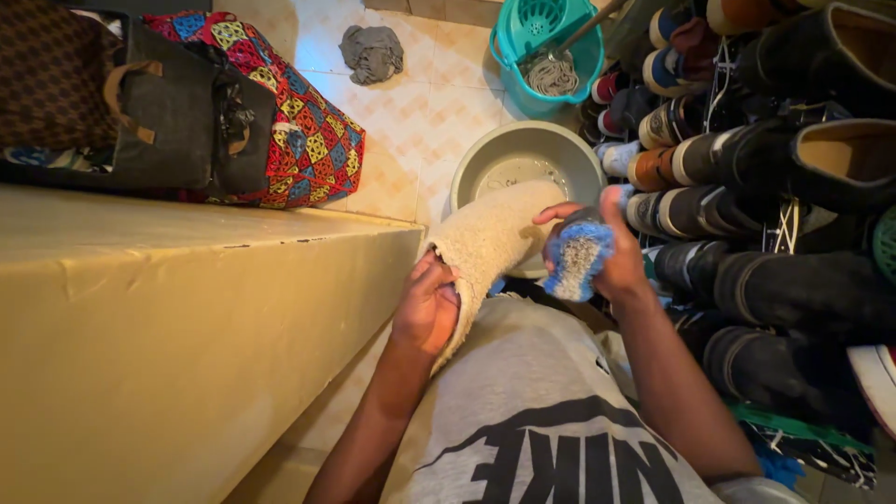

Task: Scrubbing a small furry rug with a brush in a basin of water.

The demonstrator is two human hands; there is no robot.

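slipper [490, 238] over basin [485, 154], shoes [747, 168] right (bucket [523, 37] behind)

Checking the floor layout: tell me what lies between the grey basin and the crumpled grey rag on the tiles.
In the head view, only bare cream floor tiles lie between the grey basin and the grey rag; the teal mop bucket stands off to the side.

One fleece slipper [490, 238], one scrub brush [577, 257], one basin [523, 154], one bucket [546, 47].
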